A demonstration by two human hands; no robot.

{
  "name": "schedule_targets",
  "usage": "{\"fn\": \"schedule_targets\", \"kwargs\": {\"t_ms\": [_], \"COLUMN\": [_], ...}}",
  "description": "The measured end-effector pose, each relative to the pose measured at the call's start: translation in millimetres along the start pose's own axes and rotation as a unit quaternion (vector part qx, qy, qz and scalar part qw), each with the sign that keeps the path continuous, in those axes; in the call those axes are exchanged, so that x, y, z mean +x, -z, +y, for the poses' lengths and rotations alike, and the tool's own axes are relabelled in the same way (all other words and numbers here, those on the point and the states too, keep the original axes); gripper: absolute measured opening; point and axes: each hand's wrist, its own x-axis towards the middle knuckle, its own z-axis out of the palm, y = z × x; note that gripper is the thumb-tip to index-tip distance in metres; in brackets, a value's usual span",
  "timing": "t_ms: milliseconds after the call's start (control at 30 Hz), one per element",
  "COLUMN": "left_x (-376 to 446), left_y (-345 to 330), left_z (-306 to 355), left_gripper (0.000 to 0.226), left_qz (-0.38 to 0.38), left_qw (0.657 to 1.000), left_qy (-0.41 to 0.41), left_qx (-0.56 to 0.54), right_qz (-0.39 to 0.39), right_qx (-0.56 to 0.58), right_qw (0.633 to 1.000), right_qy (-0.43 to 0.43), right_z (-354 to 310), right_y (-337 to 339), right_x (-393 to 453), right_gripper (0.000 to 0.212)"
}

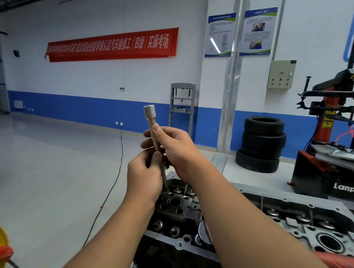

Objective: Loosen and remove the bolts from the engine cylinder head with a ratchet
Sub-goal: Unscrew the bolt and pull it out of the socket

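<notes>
Long bolt [164, 176] is up out of the cylinder head [291, 217], held near vertical, tilted slightly left at top; its lower tip sits just above the head's left end, near a round bore [175, 202]. A chrome socket [149, 112] on an extension [153, 136] sits in line above it, open end up, well above both hands. Right hand [171, 148] is closed around the extension, thumb pressed on the shaft just below the socket. Left hand [144, 173] is directly beneath, fingers curled in and pinching the shaft where extension meets bolt; exact joint is hidden by fingers. Both forearms cross over the head. Beyond: stacked tyres [262, 144], tyre changer [339, 134] at right, red banner [113, 44] on the wall.
</notes>
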Motion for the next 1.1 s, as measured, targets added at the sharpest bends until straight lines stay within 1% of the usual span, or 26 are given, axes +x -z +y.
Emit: {"fn": "schedule_targets", "kwargs": {"t_ms": [100, 133, 267, 333, 400, 467, 533, 633, 667, 767, 833, 900, 1033, 1100], "left_x": [-1.0, -1.6, -1.6, -1.0, -0.8, 0.0, 0.5, 2.0, 1.7, 1.2, 0.8, 1.0, -0.7, -1.6], "left_y": [3.2, 3.9, 3.0, 1.6, 1.4, 3.3, 5.9, 6.7, 5.8, 2.8, 1.8, 2.7, 6.3, 5.4], "left_z": [-1.2, -0.4, 2.2, 2.2, 1.8, 0.0, -1.6, -2.7, -1.4, -0.5, -0.5, -0.8, 0.5, 2.3], "left_gripper": [0.015, 0.015, 0.033, 0.043, 0.045, 0.035, 0.022, 0.014, 0.016, 0.037, 0.043, 0.035, 0.010, 0.012], "left_qz": [0.015, 0.015, 0.017, 0.003, 0.000, 0.011, 0.018, 0.023, 0.023, 0.002, 0.001, 0.012, 0.022, 0.023], "left_qw": [0.999, 0.999, 1.000, 0.999, 1.000, 1.000, 1.000, 0.999, 0.999, 0.999, 0.999, 1.000, 0.999, 0.999], "left_qy": [-0.028, -0.027, 0.001, 0.012, 0.013, 0.004, -0.012, -0.017, -0.012, 0.011, 0.009, -0.002, -0.021, -0.020], "left_qx": [0.018, 0.016, -0.018, -0.031, -0.019, -0.008, -0.002, -0.020, -0.031, -0.043, -0.034, -0.024, -0.024, -0.033], "right_qz": [0.007, 0.011, 0.014, 0.019, 0.021, 0.018, 0.017, 0.015, 0.013, 0.008, 0.004, 0.003, -0.005, -0.011], "right_qx": [0.030, 0.036, 0.020, 0.006, 0.000, 0.005, 0.015, 0.022, 0.020, -0.008, -0.015, -0.003, 0.022, 0.019], "right_qw": [1.000, 0.999, 1.000, 1.000, 1.000, 1.000, 1.000, 1.000, 1.000, 1.000, 1.000, 1.000, 1.000, 1.000], "right_qy": [-0.005, -0.002, 0.014, 0.012, 0.003, -0.005, -0.003, 0.008, 0.012, 0.011, 0.004, 0.001, 0.007, 0.013], "right_z": [2.0, 2.1, 2.5, 2.1, 0.9, 0.4, 0.9, 1.2, 0.5, -0.7, -1.4, -1.8, 0.6, 1.4], "right_y": [1.4, 1.9, 2.5, 1.4, 0.4, 0.5, 2.2, 3.6, 3.0, 1.0, 0.4, 1.1, 3.9, 3.7], "right_x": [0.4, 0.5, 1.8, 1.9, 1.7, 1.3, 1.2, 0.5, 0.2, -0.4, -0.8, -1.7, -2.1, -1.8], "right_gripper": [0.025, 0.023, 0.017, 0.024, 0.030, 0.029, 0.023, 0.020, 0.020, 0.030, 0.033, 0.029, 0.018, 0.018]}}
